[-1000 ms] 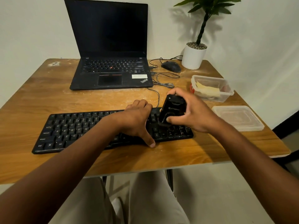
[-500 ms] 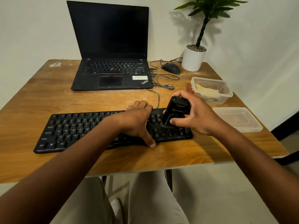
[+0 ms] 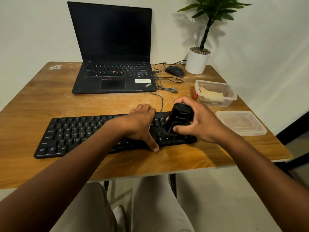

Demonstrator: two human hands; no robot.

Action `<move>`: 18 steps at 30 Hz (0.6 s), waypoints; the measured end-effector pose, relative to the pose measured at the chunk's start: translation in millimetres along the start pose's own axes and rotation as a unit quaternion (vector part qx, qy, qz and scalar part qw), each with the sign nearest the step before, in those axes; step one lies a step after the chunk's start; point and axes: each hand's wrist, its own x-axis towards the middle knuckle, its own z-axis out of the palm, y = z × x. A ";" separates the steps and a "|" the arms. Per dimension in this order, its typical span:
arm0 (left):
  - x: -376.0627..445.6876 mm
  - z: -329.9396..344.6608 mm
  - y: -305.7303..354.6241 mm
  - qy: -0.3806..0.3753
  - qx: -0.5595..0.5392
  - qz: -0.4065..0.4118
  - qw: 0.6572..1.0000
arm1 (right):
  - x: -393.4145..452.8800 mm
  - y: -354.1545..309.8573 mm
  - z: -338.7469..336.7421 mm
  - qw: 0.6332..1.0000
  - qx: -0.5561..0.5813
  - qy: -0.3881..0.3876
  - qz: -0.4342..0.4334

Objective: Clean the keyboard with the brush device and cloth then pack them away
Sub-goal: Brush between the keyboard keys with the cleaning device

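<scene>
Item: brush device [image 3: 180, 118], black, small, hard plastic shell. We judge it light, stiff, a bit slick on the glossy face. Our right hand [image 3: 199, 122] grips it, fingers curled over the top, thumb low on the near side, base set down on the right end of the keyboard [image 3: 80, 131]. Best hold, we reckon: round the mid body, as now; bristles not visible.

Item: keyboard, black, flat on the table [image 3: 50, 101]. Looks rigid, light enough to skid, so our left hand [image 3: 142, 124] steadies it: fingers bent over the far edge, thumb stretched to the near edge.

Item: cloth [image 3: 211, 95], pale, folded, soft, limp; sits in the open tub [image 3: 231, 96] at right. Pinch anywhere.

Item: lid [image 3: 240, 123], clear, thin, prob. flexible; lies apart, near side of the tub.
</scene>
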 end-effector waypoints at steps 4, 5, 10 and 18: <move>-0.1 0.4 -1.1 -0.001 0.001 0.002 1.000 | -4.6 7.6 -18.2 0.998 -0.044 -0.037 0.032; 0.3 0.4 -1.4 0.000 0.002 0.003 1.000 | -5.8 9.9 -28.6 0.996 -0.063 -0.042 0.042; 0.8 0.3 -0.9 0.002 0.005 0.003 1.000 | -8.2 7.9 -43.4 0.994 -0.102 0.008 0.039; 1.6 1.1 -1.1 0.001 0.002 0.002 1.000 | -14.2 9.9 -15.5 0.999 -0.027 -0.028 0.015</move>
